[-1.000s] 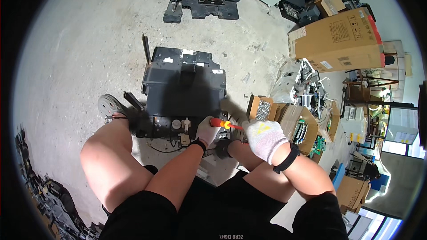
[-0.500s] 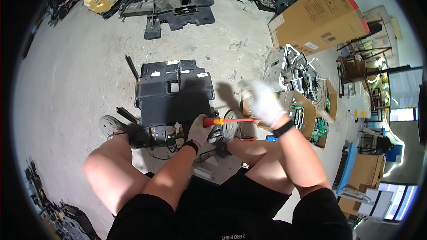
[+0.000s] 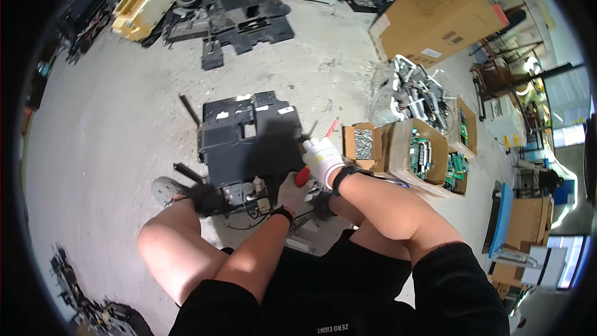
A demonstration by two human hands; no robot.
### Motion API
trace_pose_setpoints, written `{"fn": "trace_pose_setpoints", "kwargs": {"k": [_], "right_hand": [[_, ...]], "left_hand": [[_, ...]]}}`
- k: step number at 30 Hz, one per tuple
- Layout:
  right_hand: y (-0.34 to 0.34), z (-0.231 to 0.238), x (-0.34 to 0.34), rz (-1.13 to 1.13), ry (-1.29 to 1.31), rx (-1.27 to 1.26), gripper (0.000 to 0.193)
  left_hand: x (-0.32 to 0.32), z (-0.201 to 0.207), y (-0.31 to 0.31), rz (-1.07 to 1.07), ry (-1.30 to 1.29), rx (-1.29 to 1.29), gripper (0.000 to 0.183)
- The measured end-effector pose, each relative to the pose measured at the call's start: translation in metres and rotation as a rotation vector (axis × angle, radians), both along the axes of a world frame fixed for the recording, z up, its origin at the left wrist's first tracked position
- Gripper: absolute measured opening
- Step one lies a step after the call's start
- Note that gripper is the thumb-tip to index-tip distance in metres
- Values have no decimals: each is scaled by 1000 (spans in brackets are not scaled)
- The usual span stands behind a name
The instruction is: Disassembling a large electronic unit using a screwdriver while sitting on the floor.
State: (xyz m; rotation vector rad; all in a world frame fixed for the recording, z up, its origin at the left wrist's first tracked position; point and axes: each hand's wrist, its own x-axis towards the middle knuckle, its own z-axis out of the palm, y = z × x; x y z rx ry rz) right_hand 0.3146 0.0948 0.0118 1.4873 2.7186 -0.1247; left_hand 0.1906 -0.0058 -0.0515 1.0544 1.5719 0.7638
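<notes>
A long screwdriver (image 3: 303, 176) with a red handle slants up and to the right. My left hand (image 3: 291, 193), in a white glove, is closed round the handle's lower end. The screwdriver's middle passes behind my gloved right hand (image 3: 323, 159), whose fingers are curled at the shaft; the red shaft end sticks out beyond them. Under and beside both hands lies a black, flat machine assembly (image 3: 227, 160) on the floor between my feet. It has a square hole, and small mechanical parts and cables at its near edge. Shadow darkens its right side.
To the right stand a small carton of screws (image 3: 349, 144) and larger cartons with green circuit boards (image 3: 421, 160). Behind them are a clear bag of metal parts (image 3: 385, 111) and a tall cardboard box (image 3: 429, 22). Black panels (image 3: 245, 6) and a yellow bin (image 3: 134, 22) lie farther off.
My right hand has come left from over the small carton to the screwdriver. The screwdriver has turned from level to slanting upward, its handle still in my left hand. The view has shifted slightly.
</notes>
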Motion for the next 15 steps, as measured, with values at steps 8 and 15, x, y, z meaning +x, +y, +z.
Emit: {"fn": "trace_pose_setpoints", "kwargs": {"k": [8,15], "right_hand": [[-4,11,-30,265,-515,-129,23],[23,23,-19,167,-652,-197,22]], "left_hand": [[2,-16,-4,-136,-33,-1,43],[-7,-30,-3,-209,18,75,30]]}}
